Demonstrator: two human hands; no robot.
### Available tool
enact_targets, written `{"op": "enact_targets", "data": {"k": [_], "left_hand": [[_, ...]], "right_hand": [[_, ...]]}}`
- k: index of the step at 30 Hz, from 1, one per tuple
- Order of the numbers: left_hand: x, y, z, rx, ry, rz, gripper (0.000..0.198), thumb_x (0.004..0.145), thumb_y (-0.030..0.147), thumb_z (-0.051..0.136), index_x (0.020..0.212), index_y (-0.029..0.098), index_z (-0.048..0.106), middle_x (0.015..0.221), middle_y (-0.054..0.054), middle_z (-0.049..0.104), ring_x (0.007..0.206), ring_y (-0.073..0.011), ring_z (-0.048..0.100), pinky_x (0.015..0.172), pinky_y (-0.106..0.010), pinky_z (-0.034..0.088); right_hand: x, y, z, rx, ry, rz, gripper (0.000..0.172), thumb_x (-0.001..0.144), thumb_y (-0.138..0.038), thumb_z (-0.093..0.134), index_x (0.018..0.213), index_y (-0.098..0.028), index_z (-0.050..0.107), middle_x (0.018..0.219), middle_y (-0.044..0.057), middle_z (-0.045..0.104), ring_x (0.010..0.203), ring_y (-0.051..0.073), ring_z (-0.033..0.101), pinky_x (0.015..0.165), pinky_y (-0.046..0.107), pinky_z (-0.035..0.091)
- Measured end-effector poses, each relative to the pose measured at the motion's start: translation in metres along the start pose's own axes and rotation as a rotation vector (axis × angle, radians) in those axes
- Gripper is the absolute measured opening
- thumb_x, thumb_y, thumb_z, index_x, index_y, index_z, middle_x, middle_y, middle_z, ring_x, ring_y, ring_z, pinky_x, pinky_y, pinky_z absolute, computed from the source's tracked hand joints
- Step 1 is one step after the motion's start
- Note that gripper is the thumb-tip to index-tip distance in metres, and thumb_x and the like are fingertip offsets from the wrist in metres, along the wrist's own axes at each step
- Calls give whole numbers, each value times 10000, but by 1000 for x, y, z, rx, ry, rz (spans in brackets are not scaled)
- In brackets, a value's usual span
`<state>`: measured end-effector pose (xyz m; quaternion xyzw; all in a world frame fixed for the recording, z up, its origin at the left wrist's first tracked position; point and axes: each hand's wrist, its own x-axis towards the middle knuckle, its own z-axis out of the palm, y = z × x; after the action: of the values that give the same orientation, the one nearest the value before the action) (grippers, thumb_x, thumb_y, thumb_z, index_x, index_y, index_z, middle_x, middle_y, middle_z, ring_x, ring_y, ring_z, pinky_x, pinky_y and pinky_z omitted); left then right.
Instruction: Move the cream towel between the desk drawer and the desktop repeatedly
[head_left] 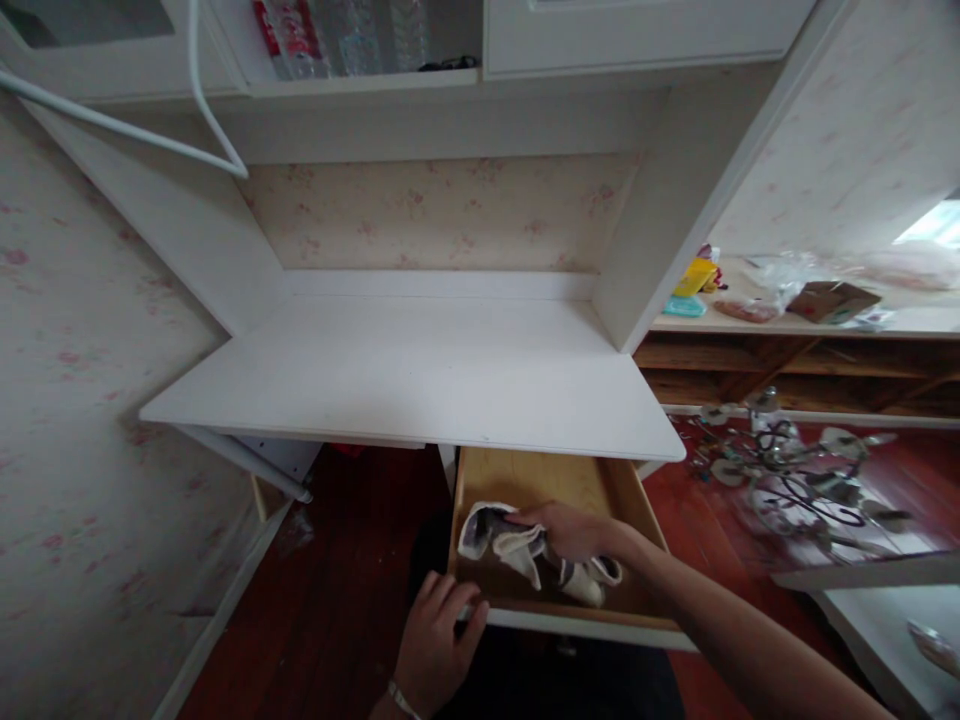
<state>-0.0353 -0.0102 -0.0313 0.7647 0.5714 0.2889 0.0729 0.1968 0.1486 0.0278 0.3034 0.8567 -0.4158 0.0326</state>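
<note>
A wooden drawer stands pulled out from under the white desk. Inside it lies a crumpled white and grey cloth. My right hand reaches into the drawer and presses down on the cloth with its fingers curled over it. My left hand grips the drawer's white front edge at its left corner, fingers wrapped over the rim. A bracelet shows on my left wrist.
A chandelier lies on the red wooden floor at the right. Behind it a low shelf carries bags and a cardboard box. Bottles stand on the upper shelf. A white cable hangs at top left.
</note>
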Motion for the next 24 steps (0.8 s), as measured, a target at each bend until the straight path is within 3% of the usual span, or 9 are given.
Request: {"op": "enact_targets", "data": {"k": [8,11,13,15,17,18,22,24], "left_hand": [[3,-1,3,-90,-35,-26,152,927,263,497,884,225,639,828,-17,666,799,-178,607,848,-379,461],[3,-2,3,-96,-55,-32,158,931,269,488,891,225,634,834,-20,662,797,-178,600,834,-377,466],[2,-4,2,-84,-75,-18,152,928,287,496,937,223,634,858,-26,665,817,-182,602,844,-381,470],[1,-5,0,-59,-94,13,178,913,326,527,1016,221,629,903,-36,670,859,-195,607,874,-394,470],[0,-7,-2,-23,-103,48,270,880,386,579,1090,222,617,959,-50,670,909,-217,604,892,-411,471],[0,-8,-4,-5,-105,63,320,859,412,606,1115,221,612,985,-56,668,926,-227,600,886,-415,476],[1,-6,-7,52,-111,70,405,798,428,681,1138,221,608,1009,-66,656,906,-230,590,794,-386,506],[1,-4,-7,70,-91,50,397,789,407,697,1129,222,612,998,-66,651,889,-225,587,765,-374,509]], "right_hand": [[-50,-41,-149,-5,196,77,687,755,-78,468,1404,-302,495,1272,-51,627,1134,201,599,1008,323,442],[-43,-58,-199,-205,353,135,710,755,-83,505,1432,-290,456,1219,-41,659,1092,220,623,961,337,488],[-25,-66,-216,-405,473,181,741,755,-68,510,1461,-273,412,1228,0,656,1077,253,631,933,363,505],[3,-67,-215,-594,562,169,775,772,-56,501,1495,-282,340,1340,40,580,1130,290,599,940,410,495],[39,-60,-197,-703,571,116,792,807,-57,479,1521,-312,252,1480,57,425,1219,317,527,960,449,476],[58,-53,-184,-716,540,105,792,824,-58,464,1527,-329,220,1506,54,384,1242,322,503,963,452,473],[116,-26,-124,-633,210,171,775,849,-87,469,1543,-257,171,1561,122,252,1311,356,411,1005,491,426],[125,-20,-103,-646,243,185,773,845,-118,496,1537,-278,191,1582,122,181,1363,417,297,1000,583,390]]}}
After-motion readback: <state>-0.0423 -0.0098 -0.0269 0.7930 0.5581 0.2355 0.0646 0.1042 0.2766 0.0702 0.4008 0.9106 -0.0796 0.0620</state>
